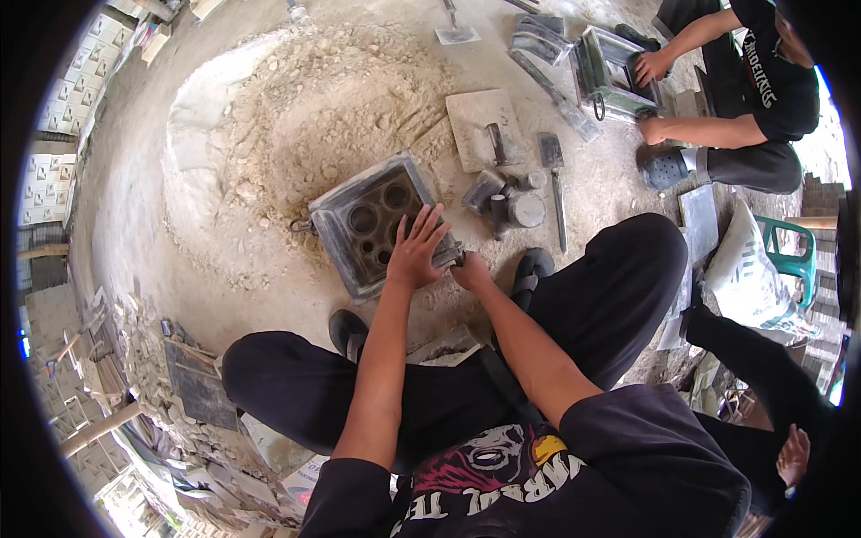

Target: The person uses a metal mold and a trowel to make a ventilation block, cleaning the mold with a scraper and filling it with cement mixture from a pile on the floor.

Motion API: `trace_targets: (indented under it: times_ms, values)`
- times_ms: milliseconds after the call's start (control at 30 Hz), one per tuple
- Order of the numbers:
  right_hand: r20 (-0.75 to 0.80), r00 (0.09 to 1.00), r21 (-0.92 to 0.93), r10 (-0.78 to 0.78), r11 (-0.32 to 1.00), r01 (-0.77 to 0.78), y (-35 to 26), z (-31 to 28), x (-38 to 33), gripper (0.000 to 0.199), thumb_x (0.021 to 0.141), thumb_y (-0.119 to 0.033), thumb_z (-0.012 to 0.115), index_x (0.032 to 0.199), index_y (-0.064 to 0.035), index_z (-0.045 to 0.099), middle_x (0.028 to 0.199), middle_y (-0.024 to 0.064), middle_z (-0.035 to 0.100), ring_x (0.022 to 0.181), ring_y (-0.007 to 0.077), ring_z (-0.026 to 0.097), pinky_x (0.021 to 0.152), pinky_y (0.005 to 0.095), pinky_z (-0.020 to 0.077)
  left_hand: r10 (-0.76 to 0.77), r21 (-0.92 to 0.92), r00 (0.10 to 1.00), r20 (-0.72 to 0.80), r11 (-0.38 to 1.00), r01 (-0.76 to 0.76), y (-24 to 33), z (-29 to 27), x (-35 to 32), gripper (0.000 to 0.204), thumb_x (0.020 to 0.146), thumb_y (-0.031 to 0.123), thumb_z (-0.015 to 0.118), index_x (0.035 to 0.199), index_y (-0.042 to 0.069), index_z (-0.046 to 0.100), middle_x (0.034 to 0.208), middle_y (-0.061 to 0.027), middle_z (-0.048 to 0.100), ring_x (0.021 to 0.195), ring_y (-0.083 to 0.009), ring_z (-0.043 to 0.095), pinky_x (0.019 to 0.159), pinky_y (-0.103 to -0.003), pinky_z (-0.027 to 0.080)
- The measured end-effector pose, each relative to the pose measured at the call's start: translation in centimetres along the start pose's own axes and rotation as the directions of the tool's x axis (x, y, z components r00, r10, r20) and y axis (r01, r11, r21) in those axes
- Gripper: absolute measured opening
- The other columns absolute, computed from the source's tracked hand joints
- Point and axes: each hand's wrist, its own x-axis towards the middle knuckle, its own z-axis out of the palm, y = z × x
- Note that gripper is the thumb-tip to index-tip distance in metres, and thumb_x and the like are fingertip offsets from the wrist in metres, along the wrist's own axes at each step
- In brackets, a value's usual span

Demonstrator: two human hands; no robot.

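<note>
A square grey metal mould box (pixel 327 247) lies on the ground between my feet. Round holes of different sizes show in its recessed face. My left hand (pixel 415 255) rests on the box's near right part, fingers spread over the face and rim. At the right edge of the box, my right hand (pixel 470 271) is closed round what looks like its handle; the fingers partly hide the grip. A ring handle (pixel 303 224) sticks out on the opposite side.
Loose sandy material (pixel 341 108) is heaped beyond the box. To the right lie dark cylinders (pixel 526 211), a flat-bladed tool (pixel 556 184) and a square board (pixel 484 125). A co-worker's hand (pixel 653 68) touches another box frame (pixel 599 76). A white sack (pixel 749 269) stands right.
</note>
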Motion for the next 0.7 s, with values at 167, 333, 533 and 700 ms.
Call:
trace_targets:
  times_ms: [167, 333, 533, 700]
  values:
    - [-0.238, 0.96, -0.018, 0.149, 0.987, -0.157, -3.6, 1.0, -1.6, 0.032, 0.078, -0.023, 0.071, 0.094, 0.0024, 0.061, 0.091, 0.0256, 0.068, 0.088, 0.0436, 0.066, 0.077, 0.0531, 0.0518, -0.017, 0.004, 1.0, 0.004, 1.0, 0.017, -0.1, -0.1, -0.4, 0.083, 0.064, 0.026, 0.082, 0.138, 0.022, 0.047, 0.161, -0.0009, 0.024, 0.15, -0.023, 0.019, 0.12, -0.056, 0.017]
    - [-0.023, 1.0, 0.008, 0.003, 1.0, -0.002, -2.5, -1.2, 0.2, 0.033, 0.078, -0.027, 0.07, 0.091, 0.0035, 0.067, 0.09, 0.0266, 0.069, 0.09, 0.0438, 0.067, 0.08, 0.0508, 0.0528, -0.02, 0.012, 0.999, 0.044, 1.0, 0.019, -0.1, -0.3, -0.3, 0.082, 0.066, 0.029, 0.082, 0.14, 0.022, 0.045, 0.161, -0.0012, 0.024, 0.151, -0.0233, 0.018, 0.12, -0.057, 0.016]
    - [0.105, 0.993, 0.098, 0.045, 0.994, -0.056, -3.1, -1.9, 0.6, 0.035, 0.077, -0.031, 0.072, 0.091, 0.0014, 0.07, 0.087, 0.0258, 0.07, 0.09, 0.0431, 0.067, 0.079, 0.0488, 0.0535, -0.032, 0.038, 0.997, 0.069, 0.999, 0.03, 0.0, -0.4, -0.3, 0.082, 0.065, 0.029, 0.084, 0.138, 0.023, 0.046, 0.162, -0.0006, 0.02, 0.151, -0.0223, 0.016, 0.12, -0.058, 0.017]
    - [0.157, 0.986, 0.042, 0.059, 0.997, -0.066, -3.1, -2.5, 0.6, 0.042, 0.079, -0.027, 0.072, 0.106, 0.0025, 0.059, 0.098, 0.0249, 0.069, 0.098, 0.0431, 0.066, 0.083, 0.0507, 0.0526, -0.034, 0.035, 0.998, 0.06, 0.999, 0.032, 0.0, -0.3, -0.1, 0.083, 0.064, 0.029, 0.085, 0.137, 0.023, 0.046, 0.163, -0.0001, 0.019, 0.151, -0.022, 0.016, 0.12, -0.058, 0.017]
